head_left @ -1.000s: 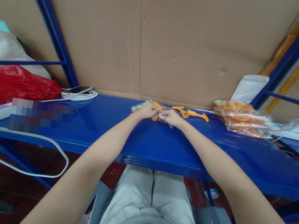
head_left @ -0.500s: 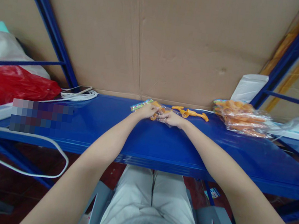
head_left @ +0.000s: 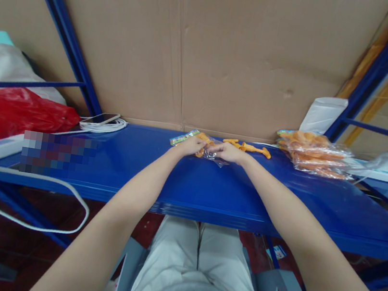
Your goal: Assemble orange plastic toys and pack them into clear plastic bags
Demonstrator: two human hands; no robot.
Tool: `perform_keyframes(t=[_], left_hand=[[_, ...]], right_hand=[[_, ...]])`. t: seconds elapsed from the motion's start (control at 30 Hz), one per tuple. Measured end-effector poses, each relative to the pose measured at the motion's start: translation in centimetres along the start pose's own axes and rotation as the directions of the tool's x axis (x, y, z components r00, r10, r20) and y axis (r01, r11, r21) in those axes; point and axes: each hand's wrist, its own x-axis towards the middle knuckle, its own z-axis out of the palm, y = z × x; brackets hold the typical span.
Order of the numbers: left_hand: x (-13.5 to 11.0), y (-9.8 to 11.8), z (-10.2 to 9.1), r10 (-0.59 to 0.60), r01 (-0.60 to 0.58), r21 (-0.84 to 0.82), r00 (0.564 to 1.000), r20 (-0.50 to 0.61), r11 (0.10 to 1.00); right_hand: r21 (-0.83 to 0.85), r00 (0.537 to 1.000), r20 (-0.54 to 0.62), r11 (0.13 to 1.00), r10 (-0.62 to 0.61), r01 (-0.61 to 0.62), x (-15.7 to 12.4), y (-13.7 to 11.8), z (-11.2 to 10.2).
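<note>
Work surface is a blue metal shelf (head_left: 188,183) in a blue rack, backed by a sheet of cardboard (head_left: 229,58). Nearest the camera, the seated person's light trousers (head_left: 193,272) show below the shelf's front edge, and both bare forearms reach forward across the shelf and converge toward its rear. The left hand (head_left: 190,145) and right hand (head_left: 230,153) meet there, fingertips almost touching, both closed in a pinch on a small clear bag (head_left: 214,156) with an orange piece at its mouth; exact finger placement is too small to confirm. The bag lies directly between the hands, on the shelf, with its long axis running roughly left to right, so each hand holds one end and neither is clearly nearer. Touching the left hand's far side lies a colourful printed strip (head_left: 181,138). Just beyond the right hand, loose orange plastic pieces (head_left: 250,147) lie end to end, parallel to the shelf's rear edge. Well apart to the right sits a stack of filled bags (head_left: 314,154), with a white pouch (head_left: 324,114) leaning behind it. Far left: a phone (head_left: 100,118) on a coiled white cable (head_left: 107,126) and a red plastic bag (head_left: 13,111).
</note>
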Motion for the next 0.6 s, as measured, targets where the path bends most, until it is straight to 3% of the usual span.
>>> perform_keyframes(t=[0.13, 0.23, 0.33, 0.43, 0.6], left_hand=[[0.1, 0.0, 0.0, -0.02, 0.02, -0.026, 1.0, 0.02, 0.999], [0.1, -0.1, 0.0, -0.004, 0.005, -0.045, 1.0, 0.024, 0.999], [0.0, -0.1, 0.0, 0.006, -0.006, -0.05, 1.0, 0.009, 0.999], [-0.2, 0.1, -0.2, -0.008, 0.008, -0.049, 1.0, 0.016, 0.999], [-0.3, 0.5, -0.5, -0.037, 0.038, -0.04, 0.999, 0.037, 0.998]], right_hand=[[0.105, 0.972, -0.137, 0.978, 0.192, -0.178, -0.7, 0.4, -3.1], [0.062, 0.871, -0.38, 0.948, 0.311, -0.311, -1.1, 1.9, -5.3], [-0.069, 0.792, -0.543, 0.926, 0.278, -0.372, -1.4, 4.3, -6.5], [-0.153, 0.821, -0.513, 0.914, 0.251, -0.375, -1.7, 6.5, -6.8], [-0.308, 0.933, -0.333, 0.919, 0.139, -0.246, -1.5, 8.2, -6.0]])
